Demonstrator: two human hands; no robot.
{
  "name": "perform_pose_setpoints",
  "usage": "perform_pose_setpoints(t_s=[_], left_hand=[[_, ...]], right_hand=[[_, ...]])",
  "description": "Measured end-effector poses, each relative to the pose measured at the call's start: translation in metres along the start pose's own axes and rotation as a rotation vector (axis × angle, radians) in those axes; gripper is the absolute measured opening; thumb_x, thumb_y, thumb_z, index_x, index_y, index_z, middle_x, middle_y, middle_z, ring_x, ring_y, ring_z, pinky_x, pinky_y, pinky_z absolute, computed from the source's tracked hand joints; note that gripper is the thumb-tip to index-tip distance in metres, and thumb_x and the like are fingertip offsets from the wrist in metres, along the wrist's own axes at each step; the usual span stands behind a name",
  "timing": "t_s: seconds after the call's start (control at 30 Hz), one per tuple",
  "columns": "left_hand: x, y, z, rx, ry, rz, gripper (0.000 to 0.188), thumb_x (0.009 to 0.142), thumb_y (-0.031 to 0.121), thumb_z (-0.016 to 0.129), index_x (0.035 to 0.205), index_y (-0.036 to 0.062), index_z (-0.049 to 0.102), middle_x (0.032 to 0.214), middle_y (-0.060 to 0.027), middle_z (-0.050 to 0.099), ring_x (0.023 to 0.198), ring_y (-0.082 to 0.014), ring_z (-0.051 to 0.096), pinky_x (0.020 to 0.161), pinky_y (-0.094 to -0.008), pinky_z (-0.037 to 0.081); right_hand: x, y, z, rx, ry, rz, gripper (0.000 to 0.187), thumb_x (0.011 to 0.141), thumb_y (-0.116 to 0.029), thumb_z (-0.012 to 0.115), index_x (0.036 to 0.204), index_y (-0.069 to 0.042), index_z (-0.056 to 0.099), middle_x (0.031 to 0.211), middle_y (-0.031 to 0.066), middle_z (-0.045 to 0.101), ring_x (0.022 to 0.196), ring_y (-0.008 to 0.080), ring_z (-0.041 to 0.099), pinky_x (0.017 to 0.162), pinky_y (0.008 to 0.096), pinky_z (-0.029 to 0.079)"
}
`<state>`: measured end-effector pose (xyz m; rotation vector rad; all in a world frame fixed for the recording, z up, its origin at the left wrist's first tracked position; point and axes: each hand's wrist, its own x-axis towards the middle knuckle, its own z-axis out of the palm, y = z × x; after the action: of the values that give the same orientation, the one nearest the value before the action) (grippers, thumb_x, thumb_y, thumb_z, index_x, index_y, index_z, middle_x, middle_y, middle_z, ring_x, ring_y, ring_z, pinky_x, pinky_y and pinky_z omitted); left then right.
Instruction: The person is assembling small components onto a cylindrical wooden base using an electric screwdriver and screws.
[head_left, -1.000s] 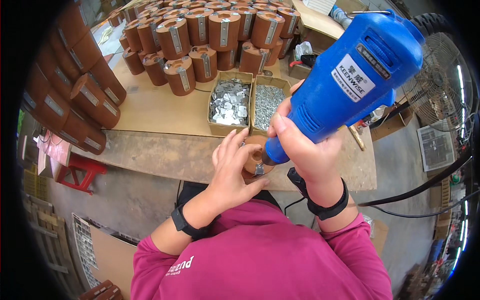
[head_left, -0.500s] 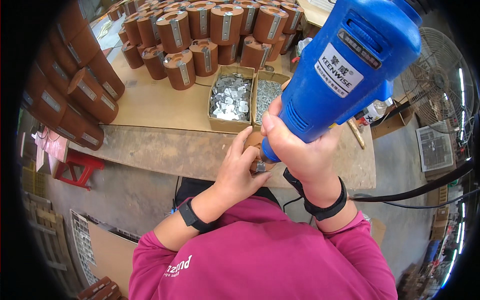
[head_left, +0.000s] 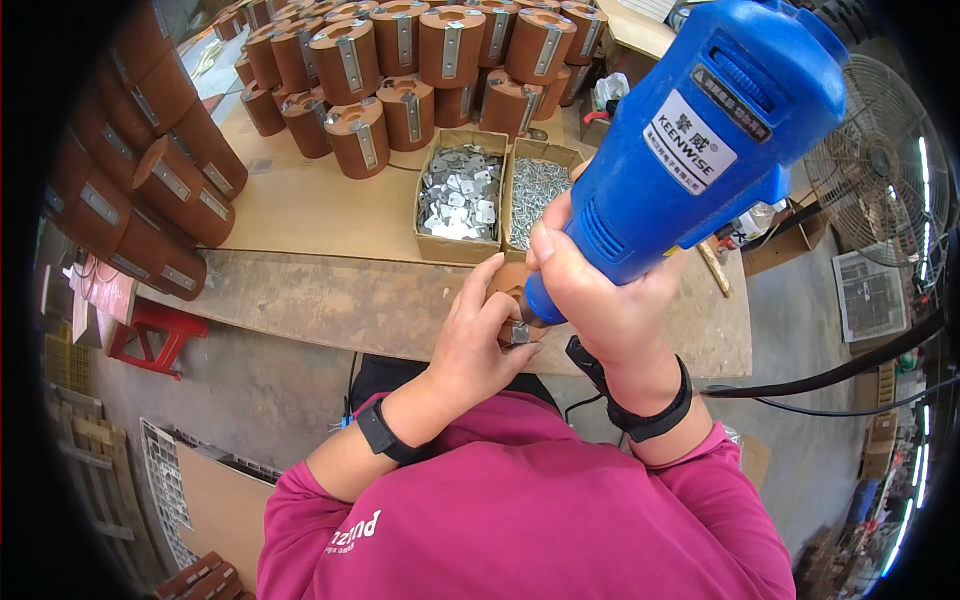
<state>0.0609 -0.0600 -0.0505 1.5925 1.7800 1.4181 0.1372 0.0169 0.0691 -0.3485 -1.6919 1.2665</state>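
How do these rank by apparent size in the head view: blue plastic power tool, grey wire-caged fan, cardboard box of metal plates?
1. Blue plastic power tool (nearness enlarges it)
2. Grey wire-caged fan
3. Cardboard box of metal plates

Workshop. Relative to counter [head_left: 330, 305]: brown cylinders [head_left: 449, 50] stacked on far part; carton [head_left: 455, 250] of metal plates [head_left: 460, 195] on top; blue power tool [head_left: 690, 150] above; caged fan [head_left: 870, 165] to right; concrete floor [head_left: 270, 390] below.
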Motion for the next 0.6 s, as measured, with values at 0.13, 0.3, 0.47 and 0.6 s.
perform_pose_setpoints(t_s=[0.13, 0.3, 0.47, 0.6], left_hand=[[0.0, 0.0, 0.0, -0.017, 0.003, -0.006, 0.04, 0.051, 0.007, 0.075, 0.079, 0.0044, 0.046, 0.123, -0.0244, 0.032, 0.099, -0.0413, 0.044, 0.08, -0.041, 0.041], [0.001, 0.005, -0.004, 0.05, 0.034, 0.052, 0.04, 0.052, 0.008, 0.075, 0.08, 0.0044, 0.047, 0.123, -0.0241, 0.032, 0.1, -0.0407, 0.044, 0.081, -0.0408, 0.04], [0.001, 0.014, -0.012, 0.056, -0.06, -0.049, 0.039, 0.057, 0.005, 0.074, 0.087, 0.0016, 0.051, 0.125, -0.0206, 0.03, 0.103, -0.0315, 0.047, 0.078, -0.0341, 0.044], [0.003, 0.009, -0.016, 0.042, -0.061, 0.051, 0.033, 0.057, 0.008, 0.074, 0.082, 0.003, 0.052, 0.128, -0.0225, 0.029, 0.113, -0.0356, 0.039, 0.087, -0.0359, 0.038]], right_hand=[[0.0, 0.0, -0.003, -0.016, -0.035, -0.016, 0.039, 0.067, 0.007, 0.056, 0.102, 0.0, 0.041, 0.072, 0.0071, 0.054, 0.06, 0.0125, 0.053, 0.056, 0.0252, 0.045], [-0.001, 0.0, -0.006, 0.031, 0.041, 0.083, 0.043, 0.067, 0.005, 0.056, 0.107, 0.001, 0.039, 0.071, 0.0076, 0.053, 0.06, 0.0143, 0.053, 0.056, 0.0271, 0.045], [-0.006, 0.005, -0.042, 0.323, 0.157, 0.112, 0.042, 0.074, -0.007, 0.051, 0.113, 0.0, 0.035, 0.074, 0.0081, 0.049, 0.064, 0.0183, 0.053, 0.06, 0.0331, 0.046], [-0.011, 0.015, -0.08, 0.447, 0.25, 0.066, 0.041, 0.076, -0.015, 0.048, 0.112, -0.002, 0.037, 0.074, 0.0066, 0.048, 0.064, 0.016, 0.048, 0.061, 0.0342, 0.043]])
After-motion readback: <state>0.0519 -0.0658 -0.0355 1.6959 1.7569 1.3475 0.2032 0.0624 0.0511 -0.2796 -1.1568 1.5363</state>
